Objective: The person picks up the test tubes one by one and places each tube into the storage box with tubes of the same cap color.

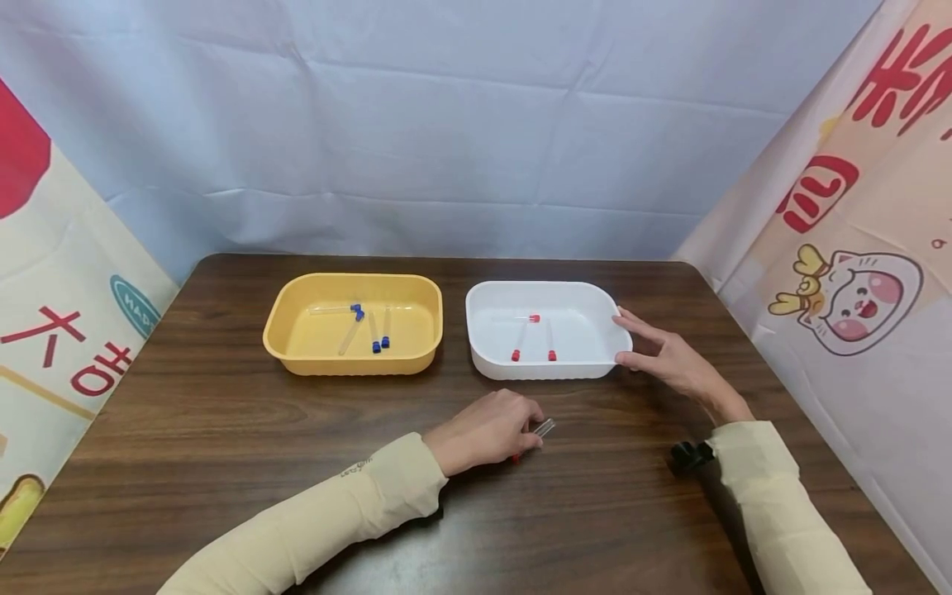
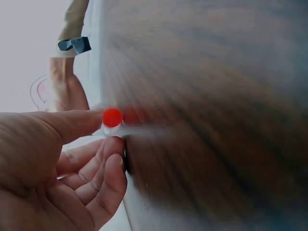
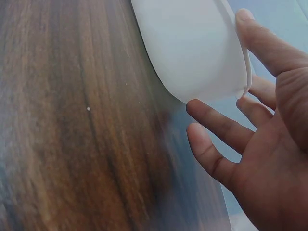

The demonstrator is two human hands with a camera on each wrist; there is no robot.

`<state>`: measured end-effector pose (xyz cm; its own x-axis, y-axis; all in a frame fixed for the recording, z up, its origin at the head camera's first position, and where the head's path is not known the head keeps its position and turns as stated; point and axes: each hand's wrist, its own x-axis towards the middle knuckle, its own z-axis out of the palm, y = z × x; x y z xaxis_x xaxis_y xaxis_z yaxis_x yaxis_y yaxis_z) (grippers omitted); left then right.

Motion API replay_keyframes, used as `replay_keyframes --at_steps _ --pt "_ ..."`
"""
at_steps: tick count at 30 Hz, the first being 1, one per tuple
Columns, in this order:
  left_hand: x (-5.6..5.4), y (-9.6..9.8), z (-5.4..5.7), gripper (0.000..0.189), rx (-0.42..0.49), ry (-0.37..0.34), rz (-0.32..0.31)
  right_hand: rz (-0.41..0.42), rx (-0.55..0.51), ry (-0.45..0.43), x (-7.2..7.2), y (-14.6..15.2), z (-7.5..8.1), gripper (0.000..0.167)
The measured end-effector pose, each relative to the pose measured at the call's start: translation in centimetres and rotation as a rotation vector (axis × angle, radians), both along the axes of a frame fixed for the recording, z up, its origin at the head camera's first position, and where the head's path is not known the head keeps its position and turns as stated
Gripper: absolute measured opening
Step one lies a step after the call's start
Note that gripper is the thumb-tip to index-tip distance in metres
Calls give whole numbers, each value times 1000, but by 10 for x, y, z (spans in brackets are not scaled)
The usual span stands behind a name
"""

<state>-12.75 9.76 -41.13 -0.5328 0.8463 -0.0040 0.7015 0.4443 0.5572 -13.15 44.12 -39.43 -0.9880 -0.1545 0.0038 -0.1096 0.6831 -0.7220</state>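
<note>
In the head view my left hand (image 1: 491, 426) is low over the table, in front of the white basin (image 1: 546, 372). It pinches a clear test tube (image 1: 545, 427) whose red cap (image 2: 112, 117) shows by the thumb in the left wrist view; the fingers hide much of the tube. My right hand (image 1: 673, 364) is at the right end of that basin. Its fingers are spread and lightly bent, touching the rim and outer wall. Three red-capped tubes (image 1: 551, 340) lie inside the white basin.
Left of the white basin stands a yellow basin (image 1: 353, 366) with several blue-capped tubes (image 1: 374, 334) lying in it. Both are toward the back of the brown wooden table (image 1: 245, 430). A pale cloth (image 1: 446, 165) hangs behind, and printed sheets hang at both sides.
</note>
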Motion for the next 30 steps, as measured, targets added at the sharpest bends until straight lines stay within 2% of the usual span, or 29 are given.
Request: replay_keyframes --at_steps 10,18,23,30 --pt "5 0 4 21 1 -87 76 -1 10 0 0 2 -1 73" --pt "9 2 7 21 18 -230 187 -1 -14 -7 -1 2 0 73" --pt "9 4 7 14 41 -340 243 -16 24 -15 -1 1 1 73" --pt "11 9 6 44 36 -407 306 -23 51 -22 0 1 2 74"
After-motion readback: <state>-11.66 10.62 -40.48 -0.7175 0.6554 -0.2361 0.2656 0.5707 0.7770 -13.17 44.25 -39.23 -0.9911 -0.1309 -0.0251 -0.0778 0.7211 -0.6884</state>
